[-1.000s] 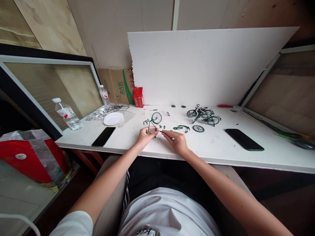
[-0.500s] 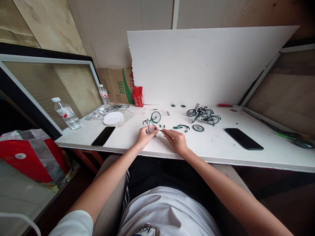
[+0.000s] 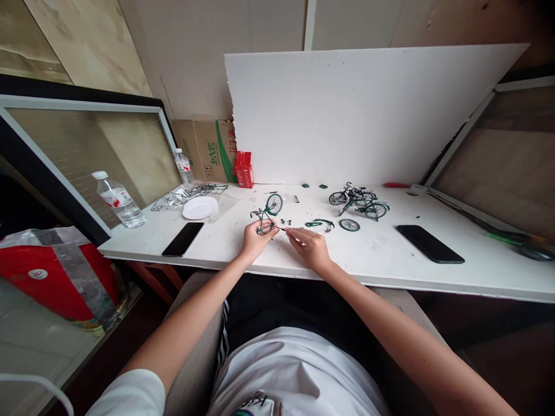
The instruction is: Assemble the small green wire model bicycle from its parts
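Note:
Near the table's front edge, my left hand [image 3: 256, 239] is closed around the frame of a green model bicycle [image 3: 267, 218], with one spoked wheel pointing up and away from me. Close on its right, my right hand [image 3: 310, 245] pinches a small screwdriver [image 3: 281, 229], a thin dark tool whose tip points left at the frame. My fingers partly hide the lower part of the bicycle and most of the tool. Just beyond the hands lie tiny green parts [image 3: 286, 222]. A green chain guard and curved fender pieces [image 3: 319, 223] lie to the right, beside a loose spoked wheel [image 3: 349, 225].
Two assembled model bicycles [image 3: 361, 202] stand at the back right. Black phones lie at left [image 3: 182, 239] and right [image 3: 430, 244]. A white plate [image 3: 200, 208], a water bottle [image 3: 118, 199], bagged part sprues [image 3: 182, 196] and a red box [image 3: 244, 170] sit on the left.

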`<state>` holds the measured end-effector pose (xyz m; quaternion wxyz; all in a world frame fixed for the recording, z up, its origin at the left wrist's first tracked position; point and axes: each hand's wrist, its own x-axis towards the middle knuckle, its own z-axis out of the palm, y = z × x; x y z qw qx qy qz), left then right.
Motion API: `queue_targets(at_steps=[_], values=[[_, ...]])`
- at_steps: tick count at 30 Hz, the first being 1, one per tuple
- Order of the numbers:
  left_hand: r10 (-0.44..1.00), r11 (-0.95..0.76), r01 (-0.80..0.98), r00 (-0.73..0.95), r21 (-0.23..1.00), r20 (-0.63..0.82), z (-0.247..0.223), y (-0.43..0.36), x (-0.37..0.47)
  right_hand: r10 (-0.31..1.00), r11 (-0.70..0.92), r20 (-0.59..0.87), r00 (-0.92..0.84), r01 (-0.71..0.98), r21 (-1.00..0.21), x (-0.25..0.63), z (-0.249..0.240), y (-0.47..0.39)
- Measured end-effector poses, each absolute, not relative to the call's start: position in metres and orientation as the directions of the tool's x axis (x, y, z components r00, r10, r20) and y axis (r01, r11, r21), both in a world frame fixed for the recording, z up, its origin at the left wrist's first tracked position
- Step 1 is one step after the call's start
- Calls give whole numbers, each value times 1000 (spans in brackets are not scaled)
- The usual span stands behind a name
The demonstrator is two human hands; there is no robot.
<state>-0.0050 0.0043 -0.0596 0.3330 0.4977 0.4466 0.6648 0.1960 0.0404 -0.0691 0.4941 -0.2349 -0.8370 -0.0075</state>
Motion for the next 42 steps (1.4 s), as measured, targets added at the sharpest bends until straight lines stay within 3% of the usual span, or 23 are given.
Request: queue_targets(at_steps=[18, 31, 38, 42], values=[[887, -407, 14, -236, 914, 398, -65, 6, -7, 371, 928, 824, -429, 200, -313, 198, -63, 39], [924, -352, -1, -158, 936, 347, -60, 2, -7, 307, 942, 916, -259, 216, -255, 197, -61, 39], [936, -317, 10, -157, 948, 314, -61, 3, -10, 318, 946, 885, -341, 176, -272, 199, -59, 36], [935, -322, -11, -162, 947, 316, -62, 3, -10, 378, 926, 853, -360, 149, -348, 200, -58, 35]])
